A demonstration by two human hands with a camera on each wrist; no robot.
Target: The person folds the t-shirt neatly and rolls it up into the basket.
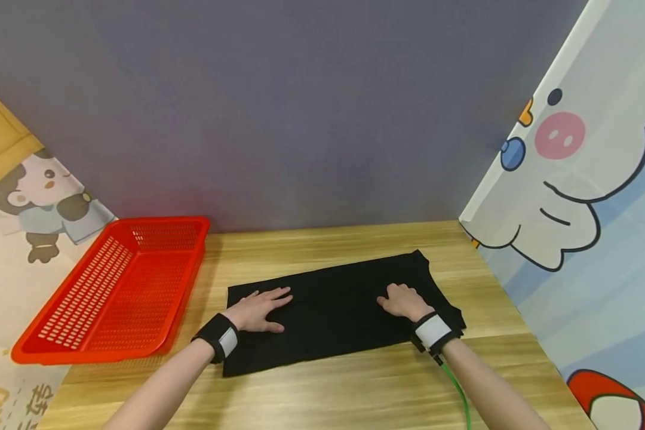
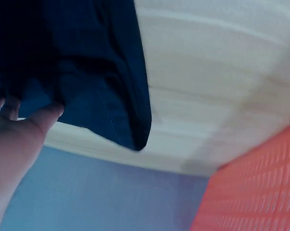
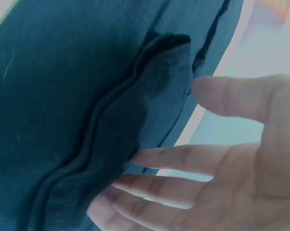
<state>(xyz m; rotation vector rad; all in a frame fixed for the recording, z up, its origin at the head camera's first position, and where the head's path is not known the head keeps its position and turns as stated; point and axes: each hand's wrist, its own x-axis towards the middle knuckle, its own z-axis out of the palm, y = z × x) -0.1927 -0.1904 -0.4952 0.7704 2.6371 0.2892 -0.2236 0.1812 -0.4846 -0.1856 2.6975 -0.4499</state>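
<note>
A black cloth garment (image 1: 333,310), folded into a long flat shape, lies slightly aslant on the wooden table. My left hand (image 1: 255,312) rests on its left end, fingers spread. In the left wrist view, that hand's thumb (image 2: 41,120) touches the dark fabric (image 2: 87,43) near a corner. Over the right part of the garment is my right hand (image 1: 405,302). The right wrist view shows its fingers (image 3: 183,161) fairly straight, fingertips at a folded-over layer (image 3: 121,110) of the cloth, with the thumb held apart.
A red plastic basket (image 1: 172,310) with perforated sides stands left of the garment. Behind the wooden table (image 1: 344,394) rises a grey wall (image 1: 322,119); cartoon-printed panels (image 1: 596,209) flank both sides. A green cable (image 1: 457,385) trails from the right wristband (image 1: 434,329).
</note>
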